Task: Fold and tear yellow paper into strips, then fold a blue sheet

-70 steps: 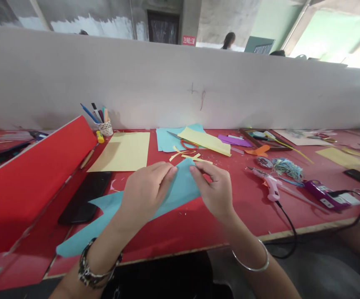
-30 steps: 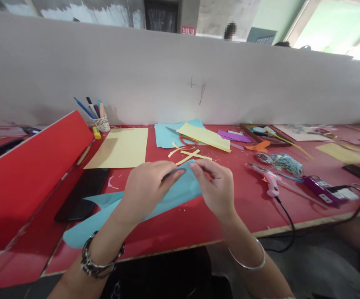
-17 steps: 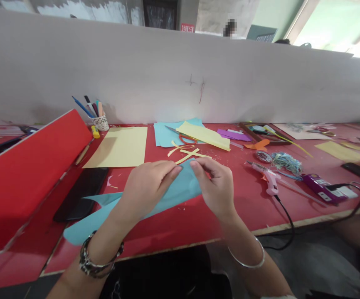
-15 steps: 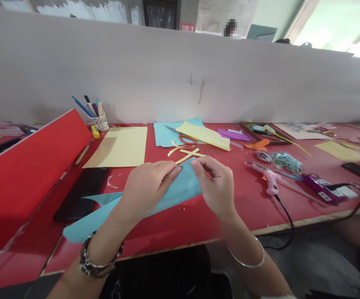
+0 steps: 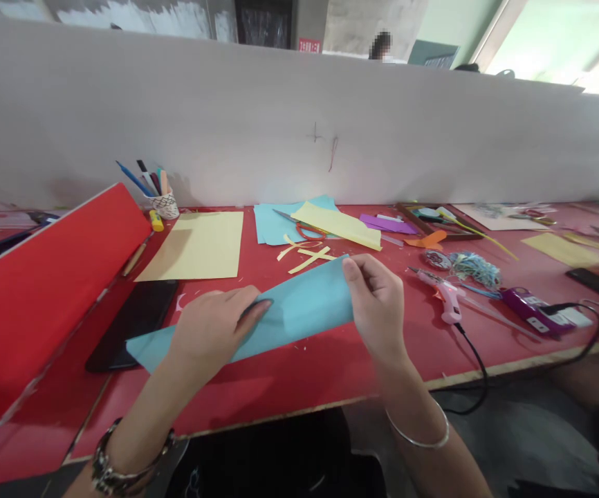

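Note:
A folded sheet of blue paper (image 5: 304, 308) stretches between my two hands, slanting up to the right above the red table (image 5: 299, 387). My left hand (image 5: 216, 321) pinches its upper edge left of the middle, thumb on the near face. At the right end, my right hand (image 5: 377, 301) grips the corner between thumb and curled fingers. The paper's left end sticks out past my left wrist, partly hidden by it. Just beyond the paper lie thin yellow paper strips (image 5: 310, 259) and scissors with red handles (image 5: 312, 230), partly under a yellow sheet (image 5: 341, 225).
On the left are a red board (image 5: 45, 297), a black phone (image 5: 133, 325), a pale yellow sheet (image 5: 200, 242) and a pen cup (image 5: 166, 205). On the right lie a pink glue gun (image 5: 447, 301) with its cord and a purple power strip (image 5: 532, 315). A white partition (image 5: 227, 124) stands behind.
My hands have moved apart, the left one down and leftward, the right one slightly right. The blue paper now lies straighter between them, and its loose left flap has closed up.

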The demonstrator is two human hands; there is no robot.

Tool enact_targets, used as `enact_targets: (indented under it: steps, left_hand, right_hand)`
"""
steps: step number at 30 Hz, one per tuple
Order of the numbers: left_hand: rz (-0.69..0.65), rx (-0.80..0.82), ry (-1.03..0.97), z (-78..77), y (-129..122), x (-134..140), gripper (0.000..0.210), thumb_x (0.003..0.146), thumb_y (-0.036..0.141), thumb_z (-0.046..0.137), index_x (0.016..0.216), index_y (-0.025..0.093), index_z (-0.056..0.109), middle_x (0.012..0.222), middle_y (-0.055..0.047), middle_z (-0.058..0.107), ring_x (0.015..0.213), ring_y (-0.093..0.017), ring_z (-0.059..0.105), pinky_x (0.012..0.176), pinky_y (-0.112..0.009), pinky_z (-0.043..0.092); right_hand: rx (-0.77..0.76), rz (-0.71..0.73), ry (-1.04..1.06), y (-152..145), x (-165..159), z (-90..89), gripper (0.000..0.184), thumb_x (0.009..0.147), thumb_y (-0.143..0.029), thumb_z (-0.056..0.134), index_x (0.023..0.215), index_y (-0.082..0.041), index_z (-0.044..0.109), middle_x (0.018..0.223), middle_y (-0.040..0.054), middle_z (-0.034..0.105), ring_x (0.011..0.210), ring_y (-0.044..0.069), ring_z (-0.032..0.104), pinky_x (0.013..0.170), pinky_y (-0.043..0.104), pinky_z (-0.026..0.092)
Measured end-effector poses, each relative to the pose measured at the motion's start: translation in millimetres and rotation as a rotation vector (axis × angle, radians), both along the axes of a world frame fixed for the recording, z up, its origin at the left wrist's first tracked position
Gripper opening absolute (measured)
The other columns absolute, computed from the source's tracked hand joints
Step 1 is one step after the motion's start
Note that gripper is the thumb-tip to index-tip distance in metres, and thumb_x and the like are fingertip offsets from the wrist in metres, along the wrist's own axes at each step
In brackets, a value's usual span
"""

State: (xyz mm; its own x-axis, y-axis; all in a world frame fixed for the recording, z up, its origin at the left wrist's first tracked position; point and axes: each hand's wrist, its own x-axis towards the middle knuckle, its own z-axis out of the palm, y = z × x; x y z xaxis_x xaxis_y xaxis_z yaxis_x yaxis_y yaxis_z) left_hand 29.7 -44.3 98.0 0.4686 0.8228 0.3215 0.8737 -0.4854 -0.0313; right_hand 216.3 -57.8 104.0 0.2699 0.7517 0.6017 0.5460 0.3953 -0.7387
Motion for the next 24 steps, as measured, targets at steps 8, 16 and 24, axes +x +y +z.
enact_targets:
  steps: [8,16,24]
  left_hand:
    - [0.036,-0.134,0.173,0.8,0,4,0.034,0.084,0.036,0.030,0.067,0.019,0.054,0.049,-0.002,0.055,0.048,-0.017,0.052,0.040,-0.024,0.017]
    - [-0.186,-0.085,0.141,-17.3,6,10,0.034,0.086,0.033,0.030,0.068,0.018,0.055,0.053,-0.003,0.060,0.049,-0.017,0.056,0.042,-0.025,0.025]
    - [-0.144,-0.047,0.149,-35.8,3,13,0.030,0.086,0.029,0.031,0.073,0.017,0.056,0.056,-0.004,0.062,0.052,-0.019,0.059,0.045,-0.025,0.033]
  right_hand:
    - [0.209,-0.081,-0.748,6,-1,-12.7,0.020,0.080,-0.020,0.045,0.098,-0.023,0.054,0.102,0.0065,0.056,0.094,0.021,0.048,0.086,0.039,0.031]
    - [0.113,0.272,-1.117,8,-10,-29.3,0.025,0.086,-0.018,0.037,0.068,-0.019,0.054,0.065,-0.0025,0.053,0.061,0.010,0.044,0.076,0.029,0.028]
    - [-0.081,0.306,-1.007,14,6,-37.5,0.027,0.086,-0.021,0.036,0.066,-0.016,0.053,0.062,-0.0012,0.051,0.059,0.011,0.043,0.061,0.026,0.023]
